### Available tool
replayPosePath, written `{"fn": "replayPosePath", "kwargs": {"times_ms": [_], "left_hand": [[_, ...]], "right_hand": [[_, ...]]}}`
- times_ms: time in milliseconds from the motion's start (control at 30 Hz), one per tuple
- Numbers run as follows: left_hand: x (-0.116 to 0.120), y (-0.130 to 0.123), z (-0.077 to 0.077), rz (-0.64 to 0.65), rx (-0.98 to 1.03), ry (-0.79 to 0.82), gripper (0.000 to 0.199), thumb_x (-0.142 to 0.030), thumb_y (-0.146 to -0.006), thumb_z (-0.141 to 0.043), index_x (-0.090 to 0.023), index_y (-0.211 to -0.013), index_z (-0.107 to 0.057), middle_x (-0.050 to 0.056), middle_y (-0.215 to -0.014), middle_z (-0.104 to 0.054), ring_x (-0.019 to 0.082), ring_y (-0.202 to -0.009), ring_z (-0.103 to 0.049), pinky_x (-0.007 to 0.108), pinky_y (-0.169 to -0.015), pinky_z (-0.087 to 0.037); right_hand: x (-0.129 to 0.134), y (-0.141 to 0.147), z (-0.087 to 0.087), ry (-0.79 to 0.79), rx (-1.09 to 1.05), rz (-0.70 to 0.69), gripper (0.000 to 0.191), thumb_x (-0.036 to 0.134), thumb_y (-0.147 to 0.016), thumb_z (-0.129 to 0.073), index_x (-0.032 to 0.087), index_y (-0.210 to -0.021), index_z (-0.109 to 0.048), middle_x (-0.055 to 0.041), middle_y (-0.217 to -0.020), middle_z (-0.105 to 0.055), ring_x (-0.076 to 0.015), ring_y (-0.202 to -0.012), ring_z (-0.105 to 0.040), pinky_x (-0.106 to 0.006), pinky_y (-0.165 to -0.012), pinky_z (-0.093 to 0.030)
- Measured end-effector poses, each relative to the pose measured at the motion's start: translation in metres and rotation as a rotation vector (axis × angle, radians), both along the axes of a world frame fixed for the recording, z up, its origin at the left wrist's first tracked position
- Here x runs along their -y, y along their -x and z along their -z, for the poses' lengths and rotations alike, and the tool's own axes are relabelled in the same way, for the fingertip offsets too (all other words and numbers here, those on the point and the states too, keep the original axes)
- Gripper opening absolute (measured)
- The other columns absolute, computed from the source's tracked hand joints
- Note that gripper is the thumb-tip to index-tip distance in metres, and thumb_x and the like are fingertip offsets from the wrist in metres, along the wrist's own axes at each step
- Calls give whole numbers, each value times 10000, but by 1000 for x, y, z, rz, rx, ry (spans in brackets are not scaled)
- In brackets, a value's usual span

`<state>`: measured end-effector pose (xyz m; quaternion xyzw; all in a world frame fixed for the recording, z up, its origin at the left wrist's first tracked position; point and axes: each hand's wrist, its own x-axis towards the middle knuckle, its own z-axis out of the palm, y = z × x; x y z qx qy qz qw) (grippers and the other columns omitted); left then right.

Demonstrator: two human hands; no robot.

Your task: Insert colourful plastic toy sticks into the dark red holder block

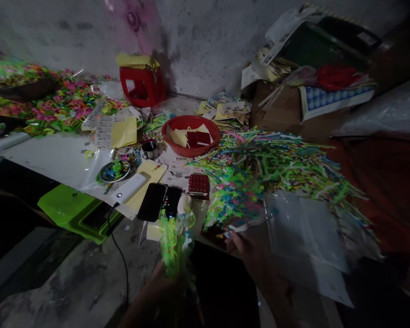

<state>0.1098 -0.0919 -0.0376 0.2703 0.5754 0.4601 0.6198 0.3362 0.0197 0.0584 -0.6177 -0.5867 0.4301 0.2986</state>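
My left hand (pixel 164 277), at the bottom centre, is closed around an upright bunch of bright green plastic pieces (pixel 172 243), with some white and clear ones among them. To the right, my right hand (pixel 241 248) pinches a slim colourful piece with a white part (pixel 238 227) at the table's near edge. Just beyond it lies a heap of green, blue and pink plastic pieces (pixel 230 196). Dim light and blur hide the fine shape of the pieces in both hands.
A red basin (pixel 191 151) holds yellow cards. Two dark phones (pixel 152 202), a white power bank (pixel 131 187), a metal dish (pixel 115 177) and a cup (pixel 149 150) stand nearby. A long heap of striped sticks (pixel 294 161) spreads right, beside clear plastic bags (pixel 304 228). A green stool (pixel 71 212) stands left.
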Motion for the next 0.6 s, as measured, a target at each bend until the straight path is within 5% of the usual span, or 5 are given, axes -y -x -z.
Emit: {"fn": "replayPosePath", "kwargs": {"times_ms": [300,467,600], "left_hand": [[-1,7,11,-24,-97,-3,597,-584,-480,-782,-148,-875,-682,59,-768,-678,199,-699,-587,269,-630,-488],[-1,8,13,-5,-64,-23,597,-556,-465,-790,-137,-878,-687,74,-804,-688,212,-723,-598,285,-667,-493],[-2,7,5,-15,-45,-25,583,-544,-484,-799,-146,-893,-679,69,-792,-689,217,-726,-607,291,-669,-494]], "right_hand": [[-6,-1,57,0,210,-213,356,468,-802,-503,215,-884,-740,-88,-921,-740,-289,-907,-676,-398,-810,-521],[-4,3,64,-46,234,-232,361,450,-826,-484,223,-981,-719,-88,-1000,-723,-282,-963,-658,-389,-842,-505],[-13,2,67,11,277,-209,327,449,-806,-510,217,-870,-731,-94,-898,-736,-281,-884,-671,-364,-759,-506]]}}
